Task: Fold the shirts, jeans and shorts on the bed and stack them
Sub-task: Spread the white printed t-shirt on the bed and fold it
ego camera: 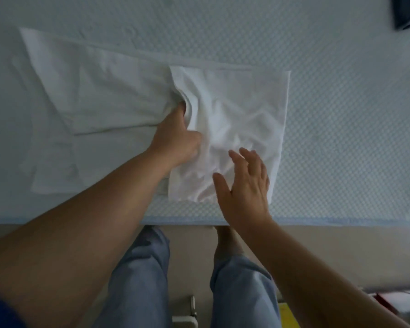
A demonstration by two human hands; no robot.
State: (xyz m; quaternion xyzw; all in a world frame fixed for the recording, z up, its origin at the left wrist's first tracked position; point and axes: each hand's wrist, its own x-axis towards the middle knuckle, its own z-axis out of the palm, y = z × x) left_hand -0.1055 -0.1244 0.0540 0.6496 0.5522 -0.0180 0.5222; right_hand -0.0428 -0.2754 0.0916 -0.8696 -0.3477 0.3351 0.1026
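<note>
A white shirt (pixel 118 81) lies spread across the bed, its right part folded over into a wrinkled rectangle (pixel 242 110). My left hand (pixel 178 136) grips a bunch of the shirt's cloth at the left edge of that folded part, fingers tucked under the fabric. My right hand (pixel 244 185) hovers with fingers spread and straight over the near right corner of the folded part, holding nothing. Whether it touches the cloth I cannot tell.
The bed (pixel 341 114) has a pale blue textured cover with a blue-trimmed front edge (pixel 341 220). A dark object (pixel 407 13) sits at the far right corner. My legs in blue jeans (pixel 142 275) stand against the bed's front.
</note>
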